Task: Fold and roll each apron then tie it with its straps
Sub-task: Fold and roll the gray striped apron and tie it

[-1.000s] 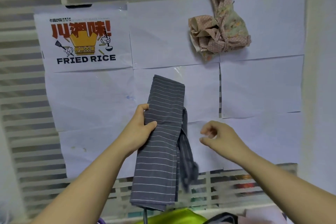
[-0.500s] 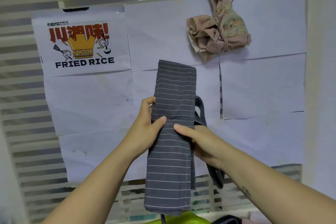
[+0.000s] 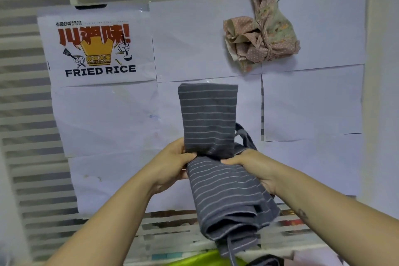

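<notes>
A grey apron with thin white stripes (image 3: 218, 183), folded into a narrow band, hangs in the air in front of me. It is bent at its middle: the upper half stands upright, the lower half slopes toward me. My left hand (image 3: 172, 162) grips the bend from the left, thumb on the front. My right hand (image 3: 252, 164) grips the same bend from the right. A grey strap loop (image 3: 245, 136) sticks out behind my right hand, and another strap (image 3: 231, 252) dangles from the lower end.
A pink dotted and floral apron (image 3: 262, 36), bundled and tied, hangs on the wall at upper right. White paper sheets (image 3: 311, 101) and a "FRIED RICE" poster (image 3: 97, 49) cover the slatted wall. Yellow-green cloth (image 3: 198, 259) lies at the bottom edge.
My right hand came in from the right and took hold of the grey apron beside my left hand. The apron went from hanging straight to bent at its middle.
</notes>
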### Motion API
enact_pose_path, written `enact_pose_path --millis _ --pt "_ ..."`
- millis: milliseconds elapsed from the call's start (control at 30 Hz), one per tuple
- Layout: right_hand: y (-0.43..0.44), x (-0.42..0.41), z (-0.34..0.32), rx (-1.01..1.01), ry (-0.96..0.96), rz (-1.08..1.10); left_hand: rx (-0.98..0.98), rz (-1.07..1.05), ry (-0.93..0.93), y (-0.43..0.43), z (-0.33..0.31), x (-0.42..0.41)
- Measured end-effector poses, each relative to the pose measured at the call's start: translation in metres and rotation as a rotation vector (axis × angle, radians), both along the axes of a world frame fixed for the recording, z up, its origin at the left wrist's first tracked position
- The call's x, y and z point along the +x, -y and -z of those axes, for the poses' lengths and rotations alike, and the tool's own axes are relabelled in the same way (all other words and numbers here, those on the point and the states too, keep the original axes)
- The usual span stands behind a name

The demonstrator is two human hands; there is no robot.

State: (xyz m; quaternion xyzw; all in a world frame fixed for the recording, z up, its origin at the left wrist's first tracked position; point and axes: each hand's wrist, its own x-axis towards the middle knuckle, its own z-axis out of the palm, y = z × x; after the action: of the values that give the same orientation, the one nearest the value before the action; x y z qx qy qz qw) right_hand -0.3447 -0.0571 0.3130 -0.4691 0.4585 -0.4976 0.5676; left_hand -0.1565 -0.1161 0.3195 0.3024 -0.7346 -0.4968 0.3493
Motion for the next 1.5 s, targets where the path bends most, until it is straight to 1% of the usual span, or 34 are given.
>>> enact_pose_path --millis 67,133,167,200,267,300,400,467,533,600,667,733,833,933,1000,1067,1133,1167,1233,1267,1300,1333,1433,1500 --pt "0.004 0.003 0.003 0.066 0.016 0.049 0.044 0.039 0.044 0.000 0.006 0.000" --pt "0.011 0.001 0.008 0.108 0.028 0.123 0.094 0.061 0.043 -0.002 0.011 -0.001" --pt "0.010 0.001 0.012 0.144 0.069 0.110 0.098 0.057 0.029 -0.002 0.013 -0.002" --pt "0.008 0.003 0.013 0.169 0.060 0.090 0.091 0.034 0.009 0.000 0.016 -0.002" --pt "0.005 0.006 0.015 0.239 0.173 0.011 0.074 -0.063 -0.031 0.006 0.019 -0.003" --pt "-0.001 0.006 0.019 0.260 0.240 -0.079 0.085 -0.119 -0.059 0.008 0.020 -0.003" --pt "-0.014 0.009 0.022 0.242 0.358 -0.303 0.184 -0.213 -0.176 0.011 0.020 -0.003" --pt "-0.014 0.007 0.021 0.216 0.410 -0.324 0.242 -0.233 -0.217 0.012 0.022 -0.004" --pt "-0.012 0.005 0.018 0.197 0.436 -0.257 0.271 -0.240 -0.224 0.014 0.023 -0.005" --pt "-0.013 0.004 0.013 0.186 0.482 -0.103 0.287 -0.262 -0.231 0.015 0.025 -0.006" --pt "-0.013 0.001 0.010 0.167 0.549 -0.014 0.302 -0.271 -0.236 0.015 0.026 -0.005" --pt "-0.012 0.000 0.007 0.137 0.622 0.000 0.299 -0.262 -0.214 0.013 0.028 -0.005" --pt "-0.011 -0.005 0.005 0.090 0.662 0.008 0.276 -0.225 -0.163 0.008 0.028 -0.003" --pt "-0.011 -0.012 0.000 -0.041 0.713 -0.037 0.267 -0.163 -0.137 0.006 0.024 0.000" --pt "-0.010 -0.015 -0.004 -0.141 0.656 -0.101 0.271 -0.122 -0.117 0.003 0.021 0.003" --pt "-0.007 -0.015 -0.010 -0.238 0.459 -0.118 0.305 -0.033 -0.134 0.001 0.019 0.007" --pt "-0.004 -0.015 -0.015 -0.336 0.248 -0.052 0.340 0.125 -0.147 -0.002 0.016 0.013" --pt "-0.004 -0.015 -0.017 -0.364 0.183 -0.020 0.327 0.187 -0.103 -0.003 0.016 0.016" --pt "-0.004 -0.011 -0.019 -0.377 0.127 0.006 0.189 0.213 0.064 -0.008 0.012 0.016" --pt "-0.006 -0.007 -0.020 -0.372 0.112 0.009 0.116 0.181 0.143 -0.012 0.012 0.014" --pt "-0.007 -0.003 -0.020 -0.372 0.100 0.014 0.051 0.137 0.176 -0.015 0.011 0.010" --pt "-0.008 0.001 -0.020 -0.375 0.101 0.020 -0.004 0.101 0.152 -0.018 0.011 0.006" --pt "-0.010 0.009 -0.020 -0.389 0.121 0.065 -0.127 -0.010 -0.035 -0.017 0.018 -0.002" --pt "-0.013 0.011 -0.019 -0.388 0.039 0.090 -0.159 -0.147 -0.166 -0.015 0.019 -0.002"
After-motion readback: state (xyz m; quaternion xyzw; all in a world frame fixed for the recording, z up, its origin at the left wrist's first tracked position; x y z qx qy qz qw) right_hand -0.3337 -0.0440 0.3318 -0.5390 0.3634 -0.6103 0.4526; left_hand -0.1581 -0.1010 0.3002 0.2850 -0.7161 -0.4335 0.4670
